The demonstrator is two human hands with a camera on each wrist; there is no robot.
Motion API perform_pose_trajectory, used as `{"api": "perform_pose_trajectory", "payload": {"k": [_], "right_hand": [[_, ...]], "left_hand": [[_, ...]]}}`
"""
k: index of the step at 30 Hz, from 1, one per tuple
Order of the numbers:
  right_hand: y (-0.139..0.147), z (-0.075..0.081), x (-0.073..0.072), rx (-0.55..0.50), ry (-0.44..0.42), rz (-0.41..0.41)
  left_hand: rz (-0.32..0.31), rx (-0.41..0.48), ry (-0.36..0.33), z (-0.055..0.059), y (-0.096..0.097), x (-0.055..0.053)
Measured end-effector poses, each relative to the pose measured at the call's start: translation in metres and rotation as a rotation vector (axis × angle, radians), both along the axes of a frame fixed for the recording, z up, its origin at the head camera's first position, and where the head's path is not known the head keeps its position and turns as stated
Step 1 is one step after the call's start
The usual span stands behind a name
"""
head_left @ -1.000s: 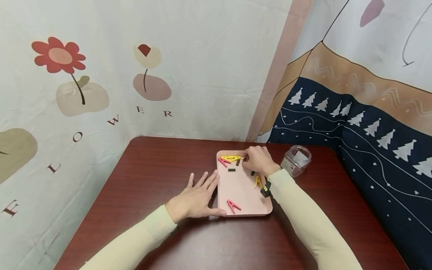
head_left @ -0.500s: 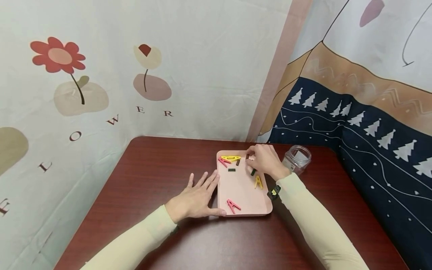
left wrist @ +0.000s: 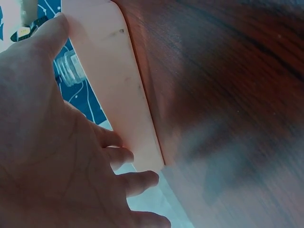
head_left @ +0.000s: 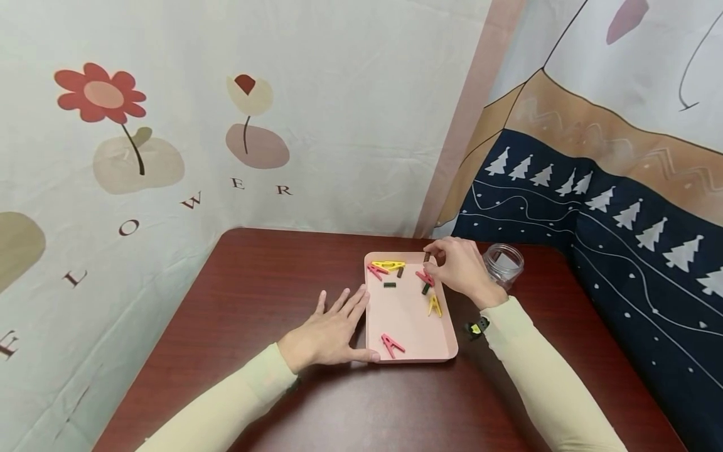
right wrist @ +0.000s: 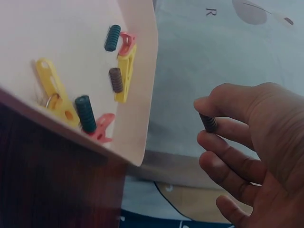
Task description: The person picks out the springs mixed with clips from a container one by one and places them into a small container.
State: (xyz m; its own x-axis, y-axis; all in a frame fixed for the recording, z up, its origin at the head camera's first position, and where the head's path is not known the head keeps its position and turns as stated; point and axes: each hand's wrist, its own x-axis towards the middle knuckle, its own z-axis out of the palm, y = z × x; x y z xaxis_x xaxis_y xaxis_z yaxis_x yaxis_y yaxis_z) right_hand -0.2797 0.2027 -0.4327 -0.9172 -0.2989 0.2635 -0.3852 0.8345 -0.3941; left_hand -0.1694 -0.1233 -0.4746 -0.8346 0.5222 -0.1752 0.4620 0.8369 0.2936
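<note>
Dark spring (right wrist: 209, 124) pinched in right hand (head_left: 462, 269), by far right corner of pink tray (head_left: 409, 323); height above tray hard to judge. In head view, long axis roughly follows tray's long side. Left hand (head_left: 327, 333), fingers spread, touches tray's left side, farther from spring.

Reddish-brown table (head_left: 254, 295); flower-printed pale backdrop (head_left: 350, 113)

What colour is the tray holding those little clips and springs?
The tray is pale pink; the head view shows it best.
</note>
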Motion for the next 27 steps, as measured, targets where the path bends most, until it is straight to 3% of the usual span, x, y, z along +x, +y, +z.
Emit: {"api": "perform_pose_trajectory", "payload": {"k": [27], "right_hand": [[0.078,0.007,0.016,-0.151,0.129,-0.21]], "left_hand": [[0.008,-0.017,0.018,-0.002,0.003,0.002]]}}
